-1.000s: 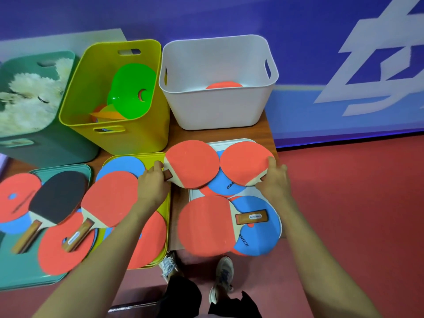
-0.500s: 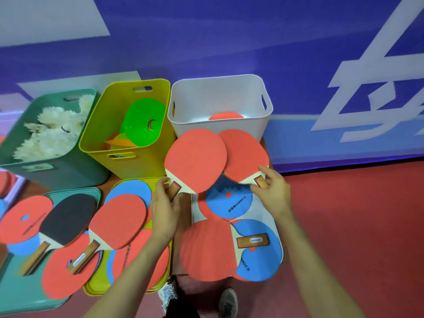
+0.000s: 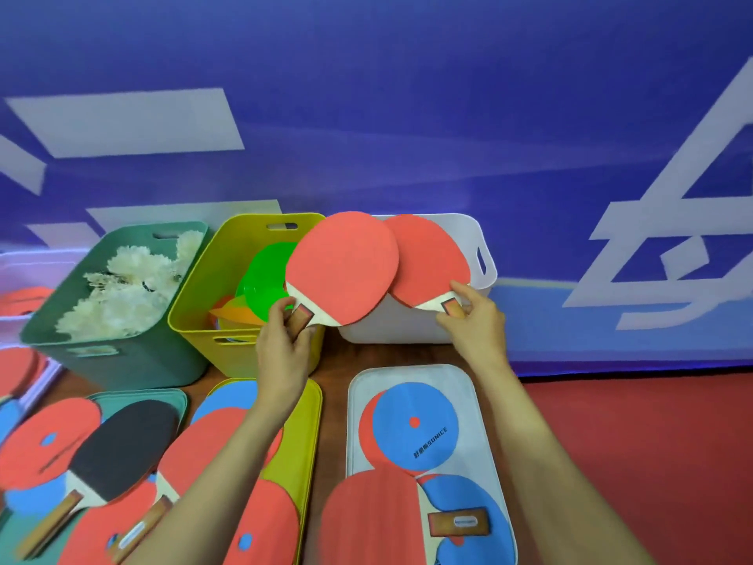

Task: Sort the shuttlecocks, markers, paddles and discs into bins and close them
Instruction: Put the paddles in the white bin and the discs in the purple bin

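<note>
**Two red paddles up at the white bin, one per grip**

Your left grip is curled round the short wooden handle of a red-faced table tennis paddle, thumb and fingers pinching it. Your right grip pinches the handle of a second red paddle the same way. Both are held blade-up in the air. The left one overlaps the front of the right one, and together they sit in front of the white plastic bin at the back of the wooden bench.

Just left of that is the yellow plastic bin with a bright green disc leaning inside. Further left is the teal bin, full of white feather shuttlecocks.

In front of you, the white lid lies flat with a blue disc on it, and another red paddle lies at its near end. The yellow lid is under your left forearm, with more red and blue pieces on it. The teal lid carries a black-faced paddle on top of red discs.
</note>
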The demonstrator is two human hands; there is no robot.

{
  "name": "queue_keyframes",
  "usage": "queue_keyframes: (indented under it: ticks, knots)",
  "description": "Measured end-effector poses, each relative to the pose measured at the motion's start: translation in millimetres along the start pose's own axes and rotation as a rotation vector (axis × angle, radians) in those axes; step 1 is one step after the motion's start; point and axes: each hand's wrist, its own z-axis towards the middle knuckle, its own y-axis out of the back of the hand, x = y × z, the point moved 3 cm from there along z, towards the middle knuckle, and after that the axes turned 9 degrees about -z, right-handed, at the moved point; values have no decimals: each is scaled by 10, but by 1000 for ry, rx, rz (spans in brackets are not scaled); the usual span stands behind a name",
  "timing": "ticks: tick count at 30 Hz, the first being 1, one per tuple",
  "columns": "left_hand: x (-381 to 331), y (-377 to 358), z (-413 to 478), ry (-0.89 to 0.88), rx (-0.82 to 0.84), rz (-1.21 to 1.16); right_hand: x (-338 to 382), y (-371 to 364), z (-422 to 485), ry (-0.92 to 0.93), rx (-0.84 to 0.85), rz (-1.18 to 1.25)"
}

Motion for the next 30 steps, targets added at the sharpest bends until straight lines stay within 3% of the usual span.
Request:
queue_keyframes:
  ticks: [8,16,22,26,30]
  knots:
    - [-124,-186,1058,41,218,171,480,-195,1096,-26,195,-336]
    - [13,-805,1902,-48,562,497,98,-756,1904,-105,462,-572]
    - [126,-1062,2126,-149,581,545,-280,-940,2162,-26,592,-775]
    - [195,-1158,2189,-175,629,587,-499,-962,2200,-11,593,-913]
    - [237,-1310,2085,-197,737,690,-403,-867,2298,-155,424,-957]
